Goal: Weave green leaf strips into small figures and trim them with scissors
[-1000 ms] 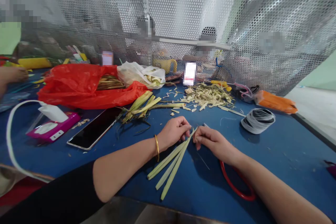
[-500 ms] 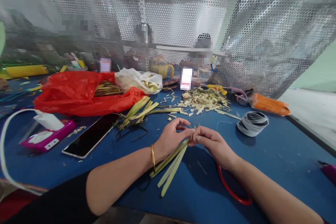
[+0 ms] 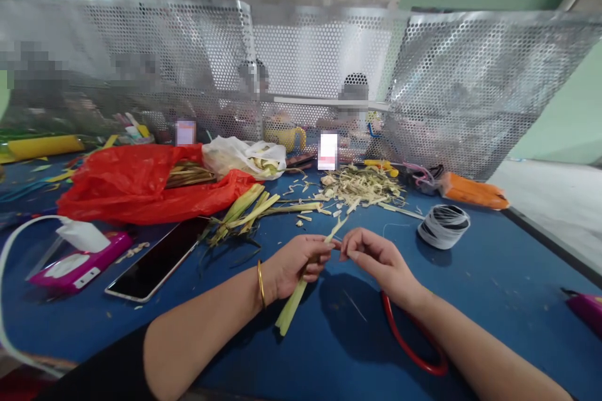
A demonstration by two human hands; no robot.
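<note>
Since left hand (image 3: 297,264) has its grip wrapped round the leaf strips (image 3: 292,310) over the desk (image 3: 348,354), they're bunched, tips poking out, probably for access. Right hand (image 3: 384,264) sits just beside the tips, fingertips together; can't tell whether they're pinching anything.

Soft light, shadow on blue table (image 3: 498,301), screen (image 3: 328,145) glaring white, edges stretched, background perhaps blurred

– Surface?
– Blue tabletop (image 3: 498,276).
– Beyond the right hand (image 3: 376,258)?
– Spool of white thread (image 3: 443,227); orange packet (image 3: 474,192); heap of plant shavings (image 3: 364,186).
– Left of the left hand (image 3: 295,264)?
– Smartphone (image 3: 157,260); purple power strip (image 3: 96,257); red plastic bag (image 3: 122,182), farther off.
</note>
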